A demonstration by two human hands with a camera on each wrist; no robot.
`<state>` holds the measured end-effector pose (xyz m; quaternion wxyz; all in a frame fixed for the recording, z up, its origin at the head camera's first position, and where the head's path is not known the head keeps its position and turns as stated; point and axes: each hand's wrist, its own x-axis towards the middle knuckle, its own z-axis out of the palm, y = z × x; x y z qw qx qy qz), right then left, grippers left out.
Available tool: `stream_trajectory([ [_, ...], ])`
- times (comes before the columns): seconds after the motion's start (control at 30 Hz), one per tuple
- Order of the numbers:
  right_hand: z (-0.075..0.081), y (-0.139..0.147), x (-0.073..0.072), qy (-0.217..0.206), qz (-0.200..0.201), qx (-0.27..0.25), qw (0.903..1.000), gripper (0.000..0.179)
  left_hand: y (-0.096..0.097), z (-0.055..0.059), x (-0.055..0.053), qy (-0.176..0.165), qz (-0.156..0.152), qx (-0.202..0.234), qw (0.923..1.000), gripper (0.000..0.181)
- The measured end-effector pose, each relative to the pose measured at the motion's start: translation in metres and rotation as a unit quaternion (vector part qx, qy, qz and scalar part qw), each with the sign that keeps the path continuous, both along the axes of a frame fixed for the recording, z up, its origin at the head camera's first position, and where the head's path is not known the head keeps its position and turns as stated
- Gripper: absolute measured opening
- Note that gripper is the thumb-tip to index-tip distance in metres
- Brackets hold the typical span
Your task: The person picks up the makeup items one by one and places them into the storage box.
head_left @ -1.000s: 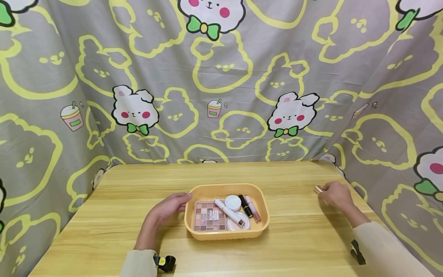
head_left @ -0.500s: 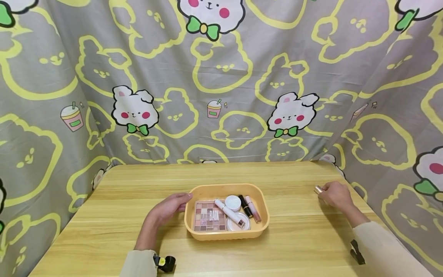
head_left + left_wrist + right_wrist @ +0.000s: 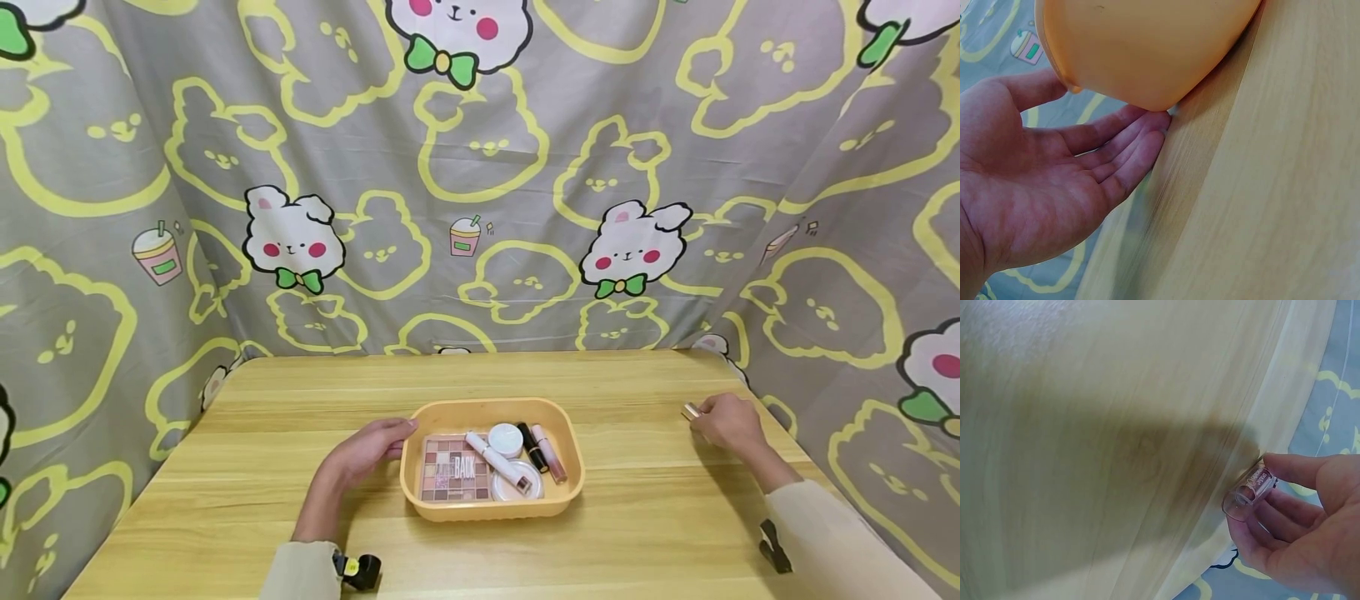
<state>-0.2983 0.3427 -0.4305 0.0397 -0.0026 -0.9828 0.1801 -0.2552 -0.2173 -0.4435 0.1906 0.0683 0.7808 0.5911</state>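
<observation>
An orange plastic basket (image 3: 491,508) stands in the middle of the table. At its left end my left hand (image 3: 366,454) holds it, the thumb at the rim and the other fingers against the lower wall, as the left wrist view shows. Far to the right, my right hand (image 3: 731,427) pinches a small lipstick tube (image 3: 1254,487) with a clear end and printed lettering, close to the tabletop. Inside the basket lie an eyeshadow palette (image 3: 454,471), a white tube (image 3: 495,460), a white round jar (image 3: 506,439), a round compact (image 3: 532,490), a black tube (image 3: 532,448) and a pink lip gloss (image 3: 549,454).
The wooden table (image 3: 630,533) reaches back to a grey curtain (image 3: 517,275) with cartoon prints, which also hangs along both sides. The right hand is near the table's right edge. A black wrist camera (image 3: 363,572) sits at the left cuff.
</observation>
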Motion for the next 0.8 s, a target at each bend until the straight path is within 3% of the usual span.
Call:
stream_trajectory([
  [0.8,0.004,-0.019,-0.002,0.046,0.004,-0.028,0.9985,0.030,0.001,0.000,0.000,-0.005,0.003,0.005,1.0000,0.067],
])
